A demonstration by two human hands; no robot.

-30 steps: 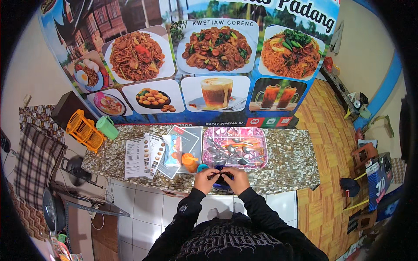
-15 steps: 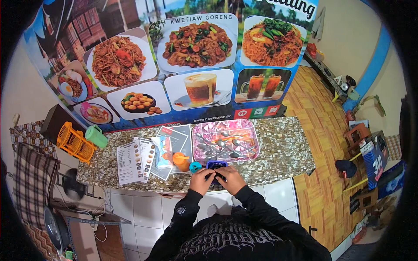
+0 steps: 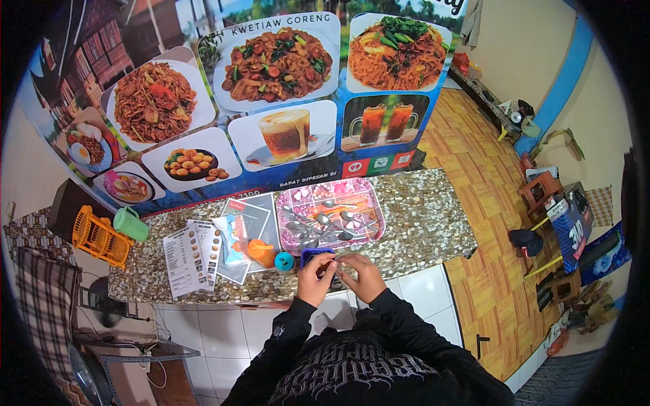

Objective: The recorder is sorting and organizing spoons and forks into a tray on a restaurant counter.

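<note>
My left hand [image 3: 316, 277] and my right hand [image 3: 361, 277] meet at the counter's front edge, fingertips pinched close together over a small blue-purple basket [image 3: 315, 253]. What they hold is too small and hidden to make out. Left of the basket are a round turquoise container [image 3: 284, 261] and an orange plastic container [image 3: 261, 253]. Behind it lies a pink compartmented tray [image 3: 288, 197] with several spoons [image 3: 323, 220] and some orange sticks.
Printed sheets [image 3: 184, 264] and a packet [image 3: 230, 238] lie on the speckled counter [image 3: 426, 223]. An orange rack [image 3: 101, 233] and green pitcher [image 3: 130, 223] stand at the left end. A food banner [image 3: 223, 115] rises behind. Stools [image 3: 542, 189] are at the right.
The view has shifted, so the banner and counter appear further left and higher. My hands stay at the basket, with their fingers slightly repositioned.
</note>
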